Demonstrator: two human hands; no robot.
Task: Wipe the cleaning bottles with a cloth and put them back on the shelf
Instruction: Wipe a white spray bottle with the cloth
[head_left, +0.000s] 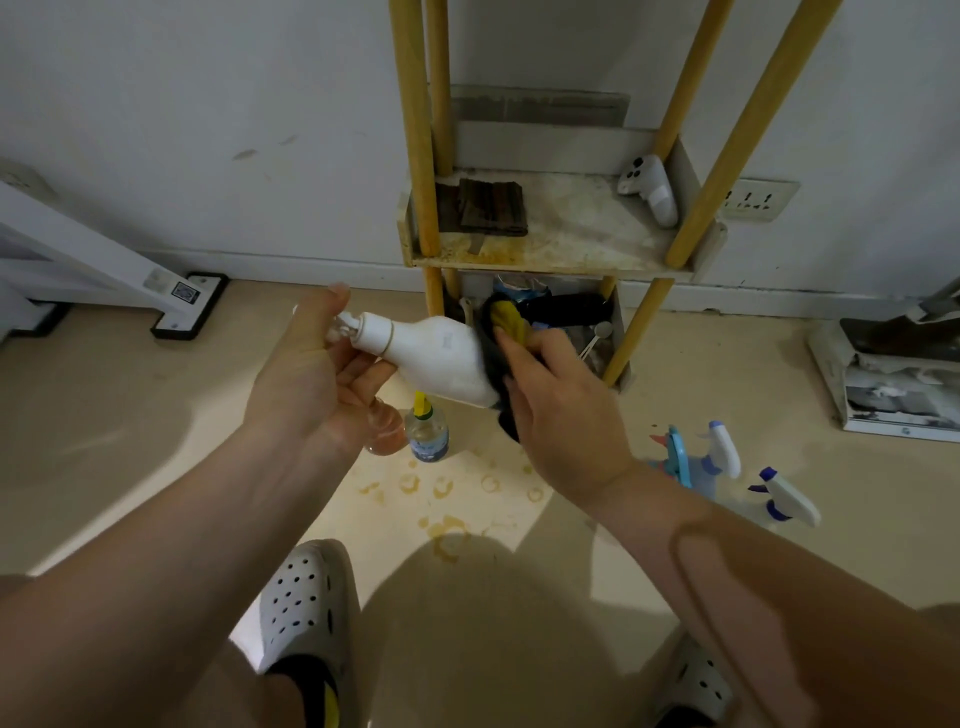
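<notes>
My left hand (317, 374) grips the pump neck of a white bottle (441, 361), which lies sideways in the air in front of the shelf. My right hand (561, 410) holds a dark cloth with a yellow patch (506, 319) wrapped against the bottle's base. On the floor below stand a small clear bottle with a yellow cap (427, 434) and a pinkish clear bottle (387, 434), partly hidden by my left wrist. Two spray bottles (722, 457) (789, 499) stand on the floor to the right. The shelf board (571, 234) is stained.
The shelf has yellow posts (415, 130); a dark folded cloth (491, 207) and a white controller (652, 189) lie on its board. Clutter fills the lower tier (561, 312). A white stand (171, 306) is at left, a flat machine (893, 374) at right. Ring stains mark the floor.
</notes>
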